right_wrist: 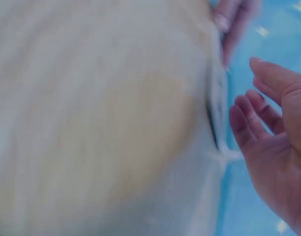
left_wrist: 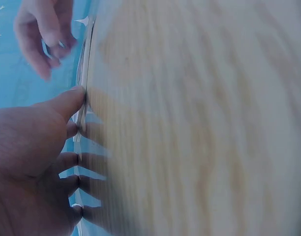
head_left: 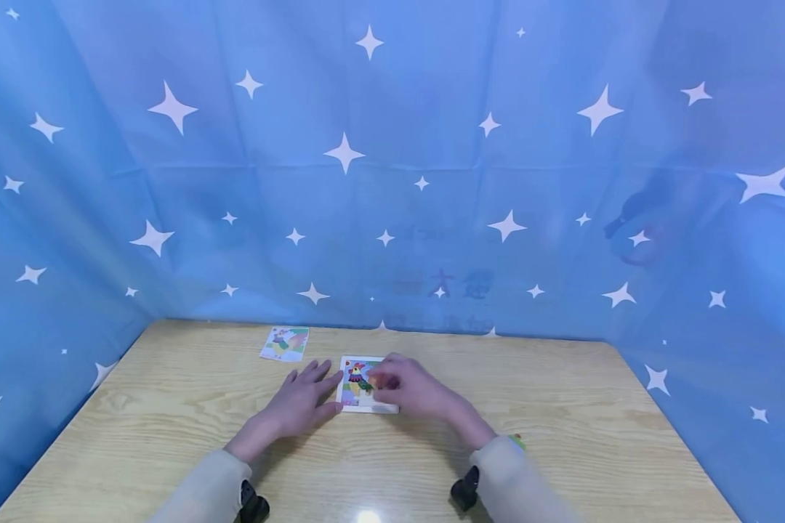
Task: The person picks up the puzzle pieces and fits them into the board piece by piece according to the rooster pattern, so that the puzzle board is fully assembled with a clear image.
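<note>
A small square picture puzzle (head_left: 349, 396) in a white frame lies on the table, showing a colourful rooster with a pale bare patch near its lower middle. My left hand (head_left: 301, 403) is beside it, fingers spread and straight, the fingertips close to the frame's left edge. Over the puzzle's right half is my right hand (head_left: 408, 385), its fingers bent. An orange puzzle piece (head_left: 374, 380) shows between the thumb and index fingertips, which appear to pinch it. In the right wrist view the right hand (right_wrist: 276, 118) has curved fingers, and the piece cannot be seen.
A rooster picture card (head_left: 285, 343) lies behind the left hand, near the table's back edge. Part of a small green and blue piece (head_left: 517, 441) peeks out beside the right sleeve. A blue star-patterned curtain (head_left: 392, 181) hangs behind the wooden table (head_left: 595, 436).
</note>
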`<state>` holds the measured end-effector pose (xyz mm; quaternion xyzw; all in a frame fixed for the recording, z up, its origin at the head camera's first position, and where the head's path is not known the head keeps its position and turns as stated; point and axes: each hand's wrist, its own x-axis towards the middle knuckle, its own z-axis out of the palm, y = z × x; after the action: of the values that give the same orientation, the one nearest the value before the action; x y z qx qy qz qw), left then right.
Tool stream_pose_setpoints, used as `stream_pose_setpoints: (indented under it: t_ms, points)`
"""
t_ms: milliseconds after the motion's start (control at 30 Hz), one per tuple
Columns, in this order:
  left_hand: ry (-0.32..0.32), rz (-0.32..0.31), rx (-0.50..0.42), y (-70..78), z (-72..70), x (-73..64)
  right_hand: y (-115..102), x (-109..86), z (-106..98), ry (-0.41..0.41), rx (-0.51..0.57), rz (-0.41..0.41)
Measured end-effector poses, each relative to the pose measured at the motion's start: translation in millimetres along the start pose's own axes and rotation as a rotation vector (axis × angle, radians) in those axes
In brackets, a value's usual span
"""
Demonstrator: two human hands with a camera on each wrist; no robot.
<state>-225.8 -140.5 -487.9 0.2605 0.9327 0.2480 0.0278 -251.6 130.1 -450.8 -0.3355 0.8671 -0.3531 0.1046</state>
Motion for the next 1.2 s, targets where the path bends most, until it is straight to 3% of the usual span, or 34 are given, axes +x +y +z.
stream_pose_setpoints:
  t_ms: [133,267,567,867,1200]
  points:
    - [0.007,0.006,0.017,-1.7,2.7,1.0,11.4,-26.9,-24.5,0.074,0.058,0.039]
    - [0.004,0.004,0.014,-0.9,2.3,1.0,30.5,-61.3,-41.5,0.113,0.029,0.061]
    - [-0.026,-0.014,-0.036,10.2,-10.3,-3.9,54.6,-125.3,-60.4,0.095,-0.016,0.145]
    - [0.004,0.012,-0.008,0.5,-1.9,-4.1,55.7,-154.0,-58.9,0.109,-0.192,0.100]
    - [-0.028,-0.019,-0.028,12.5,-9.5,-4.8,62.3,-167.8,-45.1,0.160,-0.207,0.013]
